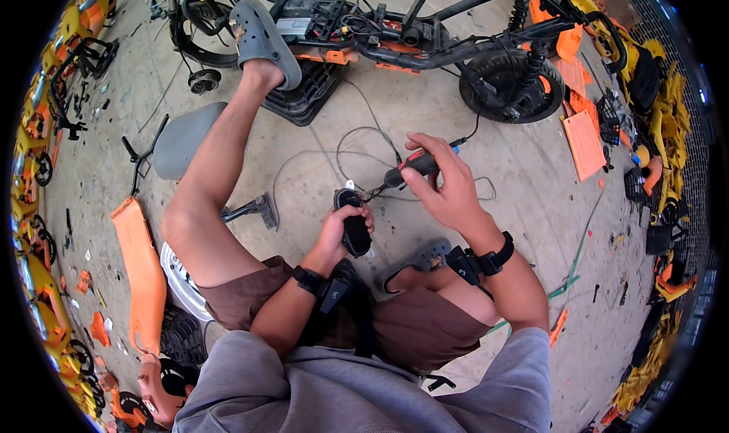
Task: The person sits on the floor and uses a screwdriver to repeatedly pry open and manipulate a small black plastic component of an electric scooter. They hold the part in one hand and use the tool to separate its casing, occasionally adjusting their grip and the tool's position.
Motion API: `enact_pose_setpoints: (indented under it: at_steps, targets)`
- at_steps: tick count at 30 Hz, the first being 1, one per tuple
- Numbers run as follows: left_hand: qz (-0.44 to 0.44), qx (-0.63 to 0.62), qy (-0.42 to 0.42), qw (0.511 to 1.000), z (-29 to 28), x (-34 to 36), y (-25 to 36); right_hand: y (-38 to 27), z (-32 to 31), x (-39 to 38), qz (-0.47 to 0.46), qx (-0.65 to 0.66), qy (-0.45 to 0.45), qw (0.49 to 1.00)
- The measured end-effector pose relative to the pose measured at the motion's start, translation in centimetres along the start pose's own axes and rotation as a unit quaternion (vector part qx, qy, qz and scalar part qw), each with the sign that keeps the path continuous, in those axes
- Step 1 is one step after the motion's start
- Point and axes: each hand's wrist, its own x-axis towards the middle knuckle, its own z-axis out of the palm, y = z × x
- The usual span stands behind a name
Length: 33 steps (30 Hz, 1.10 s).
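My left hand is closed around a black, oval part that has a small metal tab at its top. My right hand grips a black and red electric screwdriver, with the thumb pressed on its side and the forefinger stretched over the top. The screwdriver lies tilted, its thin tip pointing down-left at the upper edge of the black part. Whether the tip touches it I cannot tell. A dark cord leads from the screwdriver's blue rear end up toward the frame.
A stripped black scooter frame stands ahead, its rear wheel at right. My left foot, in a grey clog, rests against it. Thin cable loops lie on the floor. An orange panel and grey seat lie left.
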Motion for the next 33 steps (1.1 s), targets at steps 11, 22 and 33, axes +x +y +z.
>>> enact_pose_setpoints:
  at_steps: [11, 22, 33]
  targets:
    - [-0.011, 0.001, 0.005, 1.0, 0.3, 0.1, 0.0, -0.3, 0.0, 0.0, 0.033, -0.009, 0.002, 0.999]
    - [-0.006, -0.018, 0.006, 1.0, 0.3, 0.1, 0.0, 0.4, 0.0, -0.1, -0.022, 0.017, 0.069, 0.997]
    - [0.001, 0.014, -0.004, 1.0, 1.1, -0.5, 0.5, 1.2, 0.2, -0.3, 0.012, 0.087, 0.112, 0.99]
